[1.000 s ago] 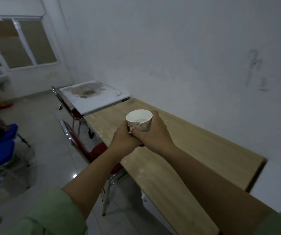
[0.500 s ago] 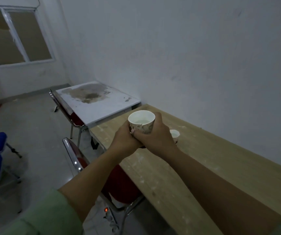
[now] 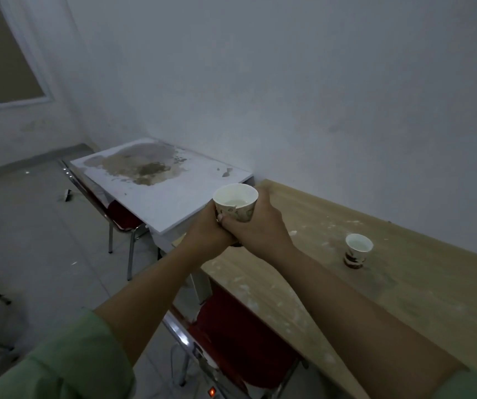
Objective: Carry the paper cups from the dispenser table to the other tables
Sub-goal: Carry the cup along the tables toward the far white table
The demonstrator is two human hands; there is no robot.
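I hold one patterned paper cup (image 3: 235, 202) upright with liquid in it, above the near left corner of the wooden table (image 3: 404, 289). My left hand (image 3: 207, 228) wraps its left side and base. My right hand (image 3: 260, 226) wraps its right side, and the fingers of the two hands overlap beneath the rim. A second paper cup (image 3: 357, 250), also filled, stands on the wooden table to the right, apart from my hands. Beyond the held cup lies a white table (image 3: 174, 197) with a large brown stain.
A red chair (image 3: 240, 341) is tucked under the wooden table below my arms. Another red chair (image 3: 122, 216) stands at the white table's left edge. A power strip with a lit switch (image 3: 211, 392) lies on the floor. The wall runs along the tables' far side.
The view has advanced along the wooden table toward the white table. The standing cup has come fully into sight on the right. Both hands keep the same hold on the cup.
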